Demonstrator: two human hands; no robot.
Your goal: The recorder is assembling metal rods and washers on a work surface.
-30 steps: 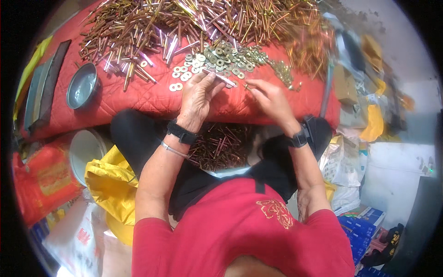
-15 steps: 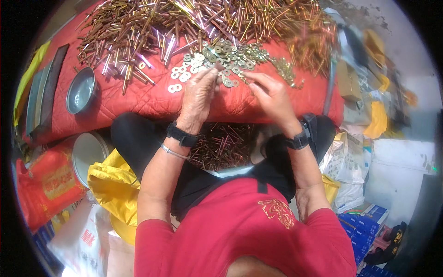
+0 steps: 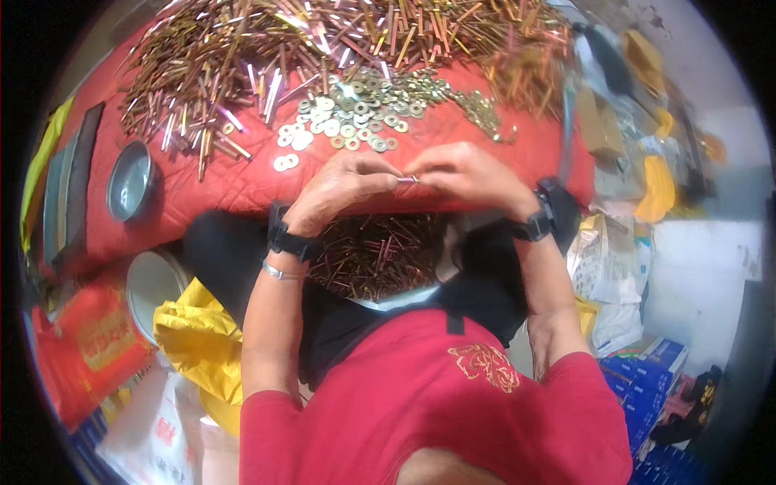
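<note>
My left hand (image 3: 343,184) pinches a thin metal bolt (image 3: 405,180), most of which is hidden by the fingers. Opposite it, my right hand (image 3: 467,174) is closed at the bolt's other end, its fingertips pinching a small gold-coloured piece too blurred to name. Both hands meet above the near edge of the red quilted cover (image 3: 242,179). Just beyond them lies a spread of flat round washers (image 3: 347,130), with small gold-coloured hardware pieces (image 3: 478,111) heaped on their right.
A large pile of long bolts (image 3: 267,52) covers the far side. At left stands a grey metal bowl (image 3: 131,182). More bolts (image 3: 376,257) lie below, between my knees. A yellow bag (image 3: 198,323) is at lower left, blue boxes (image 3: 647,388) at lower right.
Both hands have drawn back toward me from the washers. They were apart before; now their fingertips meet at the bolt.
</note>
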